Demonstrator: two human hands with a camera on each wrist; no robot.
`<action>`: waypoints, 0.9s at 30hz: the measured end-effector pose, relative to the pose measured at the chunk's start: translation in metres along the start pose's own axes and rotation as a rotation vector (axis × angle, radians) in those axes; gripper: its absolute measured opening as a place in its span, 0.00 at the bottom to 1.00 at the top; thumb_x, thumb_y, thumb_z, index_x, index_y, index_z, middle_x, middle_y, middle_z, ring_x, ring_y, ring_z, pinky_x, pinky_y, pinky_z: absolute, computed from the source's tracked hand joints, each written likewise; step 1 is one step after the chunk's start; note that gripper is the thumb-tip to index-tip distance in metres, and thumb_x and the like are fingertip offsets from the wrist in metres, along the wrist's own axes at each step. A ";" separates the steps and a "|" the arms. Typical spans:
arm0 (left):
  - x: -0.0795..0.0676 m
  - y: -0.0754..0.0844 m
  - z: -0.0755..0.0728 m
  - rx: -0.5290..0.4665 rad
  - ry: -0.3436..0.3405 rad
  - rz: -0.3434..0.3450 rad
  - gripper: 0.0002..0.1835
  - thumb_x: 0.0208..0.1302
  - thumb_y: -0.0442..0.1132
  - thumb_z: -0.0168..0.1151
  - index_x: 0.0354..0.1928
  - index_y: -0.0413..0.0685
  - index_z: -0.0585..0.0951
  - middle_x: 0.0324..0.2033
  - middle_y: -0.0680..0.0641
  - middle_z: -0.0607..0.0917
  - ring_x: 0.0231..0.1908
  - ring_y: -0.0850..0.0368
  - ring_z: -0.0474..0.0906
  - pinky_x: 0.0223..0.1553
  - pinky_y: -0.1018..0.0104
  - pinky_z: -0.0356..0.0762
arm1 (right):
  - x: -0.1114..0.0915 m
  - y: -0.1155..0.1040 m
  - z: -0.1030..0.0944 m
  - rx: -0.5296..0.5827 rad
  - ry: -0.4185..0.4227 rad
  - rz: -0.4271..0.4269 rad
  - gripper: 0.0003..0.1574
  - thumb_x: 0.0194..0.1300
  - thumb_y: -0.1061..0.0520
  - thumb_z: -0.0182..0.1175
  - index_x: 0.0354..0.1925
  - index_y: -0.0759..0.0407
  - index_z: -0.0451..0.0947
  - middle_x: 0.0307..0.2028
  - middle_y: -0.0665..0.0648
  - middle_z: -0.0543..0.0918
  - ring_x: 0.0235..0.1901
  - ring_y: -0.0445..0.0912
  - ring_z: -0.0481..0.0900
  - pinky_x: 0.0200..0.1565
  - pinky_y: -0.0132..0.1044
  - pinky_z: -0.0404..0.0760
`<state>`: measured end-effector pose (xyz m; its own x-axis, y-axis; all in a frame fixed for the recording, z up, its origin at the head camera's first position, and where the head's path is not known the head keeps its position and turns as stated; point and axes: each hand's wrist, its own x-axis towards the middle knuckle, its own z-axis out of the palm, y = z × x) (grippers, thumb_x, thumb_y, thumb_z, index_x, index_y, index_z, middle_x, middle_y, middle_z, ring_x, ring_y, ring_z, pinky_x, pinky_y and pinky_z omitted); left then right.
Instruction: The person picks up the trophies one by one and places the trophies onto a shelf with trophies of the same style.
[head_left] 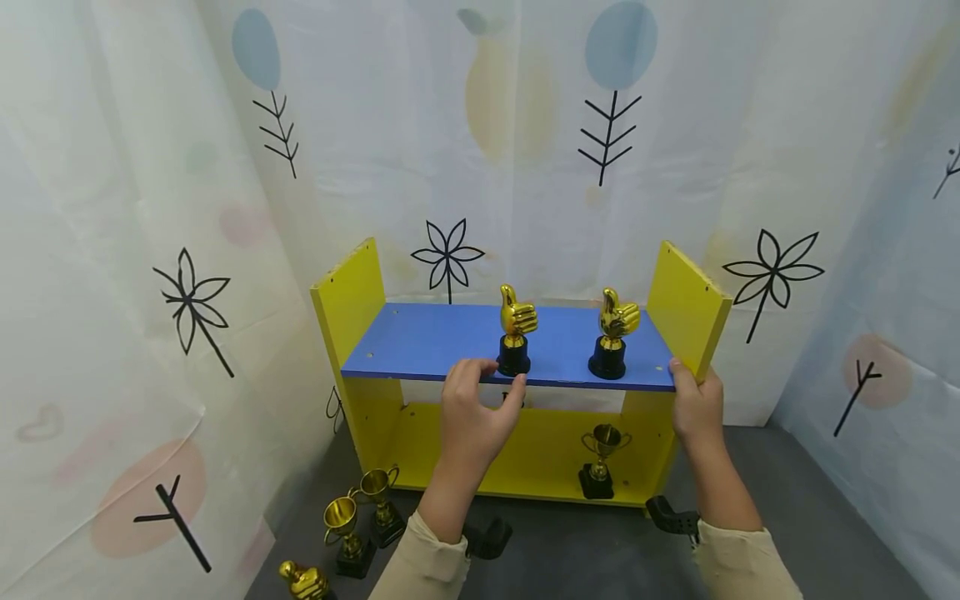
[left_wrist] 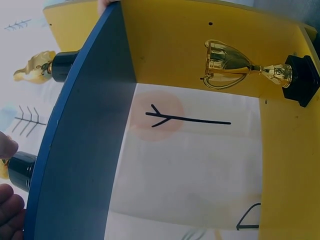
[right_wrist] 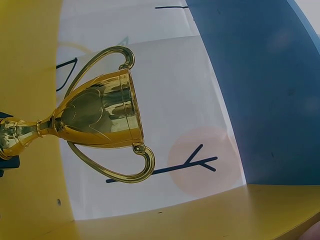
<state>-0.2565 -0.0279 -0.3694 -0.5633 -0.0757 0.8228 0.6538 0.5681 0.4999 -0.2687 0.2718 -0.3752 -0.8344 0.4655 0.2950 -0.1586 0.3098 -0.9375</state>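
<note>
My left hand (head_left: 480, 412) is at the front edge of the blue shelf board (head_left: 442, 333), thumb and fingers spread on either side of the black base of a gold thumbs-up trophy (head_left: 517, 321). The fingertips are right at the base's left side. My right hand (head_left: 697, 408) grips the right side panel (head_left: 688, 308) of the yellow and blue shelf unit, its thumb at the board's front corner. A second thumbs-up trophy (head_left: 615, 321) stands upright on the board to the right. Below, a gold cup trophy (head_left: 602, 442) with two handles stands on the yellow bottom board (head_left: 525, 454).
On the grey floor (head_left: 585, 554) at the left are two more gold cup trophies, one nearer (head_left: 342, 518) and one farther (head_left: 378, 487). Another thumbs-up trophy (head_left: 303, 579) is partly cut off at the lower edge. A patterned white curtain (head_left: 525, 192) hangs behind the unit.
</note>
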 end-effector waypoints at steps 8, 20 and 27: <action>-0.002 0.002 -0.002 -0.005 0.006 -0.013 0.17 0.65 0.47 0.77 0.45 0.42 0.85 0.42 0.42 0.87 0.46 0.49 0.81 0.50 0.52 0.84 | 0.000 0.000 0.000 0.001 -0.003 0.000 0.32 0.83 0.41 0.43 0.64 0.66 0.71 0.57 0.65 0.78 0.44 0.41 0.75 0.49 0.36 0.73; -0.005 0.012 -0.003 -0.062 0.028 -0.073 0.19 0.65 0.47 0.77 0.47 0.40 0.84 0.40 0.42 0.85 0.44 0.51 0.78 0.49 0.55 0.82 | 0.001 0.004 0.000 0.002 0.006 0.012 0.33 0.83 0.41 0.44 0.63 0.67 0.71 0.57 0.65 0.78 0.45 0.43 0.74 0.50 0.37 0.72; -0.008 0.012 -0.003 -0.073 0.006 -0.073 0.19 0.65 0.47 0.78 0.47 0.42 0.84 0.42 0.47 0.85 0.45 0.48 0.80 0.50 0.51 0.82 | 0.002 0.004 0.001 0.001 0.001 0.010 0.32 0.83 0.41 0.43 0.65 0.65 0.70 0.57 0.64 0.78 0.44 0.42 0.75 0.48 0.37 0.72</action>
<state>-0.2426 -0.0227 -0.3686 -0.6076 -0.1201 0.7851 0.6462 0.4999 0.5766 -0.2717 0.2737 -0.3786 -0.8355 0.4692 0.2860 -0.1510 0.3044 -0.9405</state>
